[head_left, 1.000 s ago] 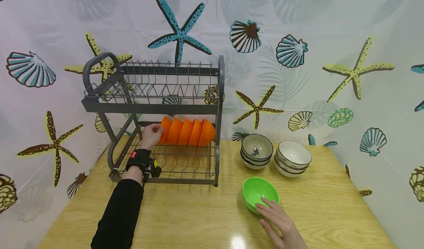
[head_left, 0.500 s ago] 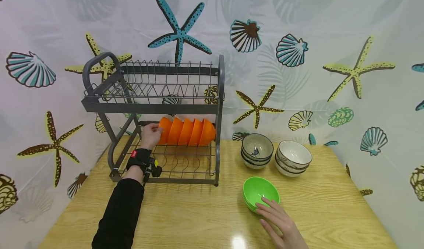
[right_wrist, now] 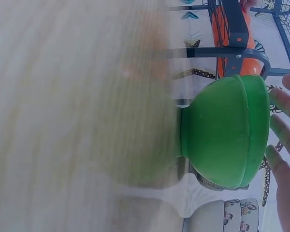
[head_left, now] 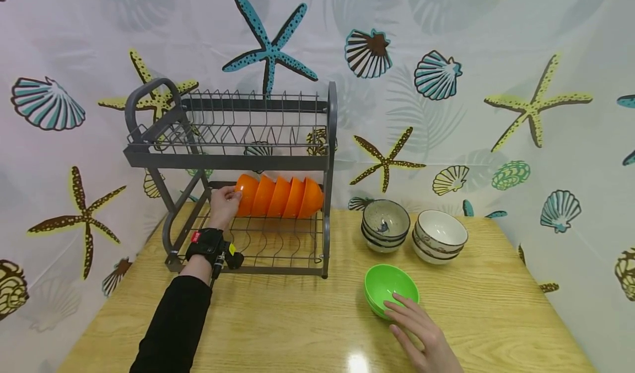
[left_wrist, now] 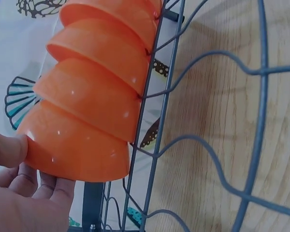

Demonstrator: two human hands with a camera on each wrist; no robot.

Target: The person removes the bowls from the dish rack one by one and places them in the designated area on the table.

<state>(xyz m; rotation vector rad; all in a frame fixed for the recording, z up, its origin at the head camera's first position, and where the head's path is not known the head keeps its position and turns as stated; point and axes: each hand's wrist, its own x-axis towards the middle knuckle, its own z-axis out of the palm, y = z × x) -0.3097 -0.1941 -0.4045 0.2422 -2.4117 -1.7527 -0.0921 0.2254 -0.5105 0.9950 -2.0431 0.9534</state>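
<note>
Several orange bowls (head_left: 279, 198) stand on edge in a row on the lower tier of the dark grey dish rack (head_left: 324, 241). My left hand (head_left: 224, 203) holds the leftmost orange bowl (left_wrist: 77, 147), thumb on one side and fingers beneath it in the left wrist view. Down on the table, green bowls (head_left: 389, 285) sit nested one inside another. Just over their near rim is my right hand (head_left: 421, 337), fingers spread and holding nothing. In the right wrist view its fingers (right_wrist: 282, 133) lie close beside the green rim; whether they touch it I cannot tell.
Behind the green bowls are a stack of grey speckled bowls (head_left: 385, 221) and a stack of white bowls (head_left: 440, 232) with patterned sides. The rack's wire upper tier (head_left: 248, 136) lies above the orange bowls. A patterned cloth (head_left: 307, 26) hangs at the back.
My left hand has shifted slightly left, and the leftmost orange bowl has leaned left with it, away from the others. My right hand and the green bowls have hardly moved.
</note>
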